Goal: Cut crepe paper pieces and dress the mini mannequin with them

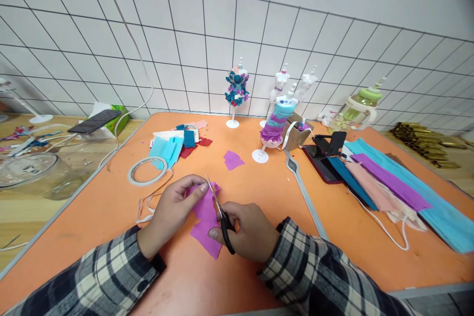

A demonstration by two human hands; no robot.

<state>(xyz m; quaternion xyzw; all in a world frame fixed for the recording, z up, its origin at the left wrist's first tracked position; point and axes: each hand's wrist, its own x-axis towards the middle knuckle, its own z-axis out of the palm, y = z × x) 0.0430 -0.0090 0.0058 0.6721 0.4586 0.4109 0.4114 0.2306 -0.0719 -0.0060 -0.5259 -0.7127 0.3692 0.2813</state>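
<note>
My left hand (172, 212) pinches the upper edge of a magenta piece of crepe paper (204, 222) lying on the orange table (259, 192). My right hand (249, 231) grips black-handled scissors (221, 217), whose blades point up into the paper near my left fingertips. Both sleeves are plaid.
A tape ring (147, 170) and blue, red and white scraps (174, 145) lie at the left. Small mannequin stands (273, 123) dressed in paper stand at the back. Crepe sheets (400, 182), a phone (323, 162), a ruler (303, 190) and a bottle (355, 108) are at the right.
</note>
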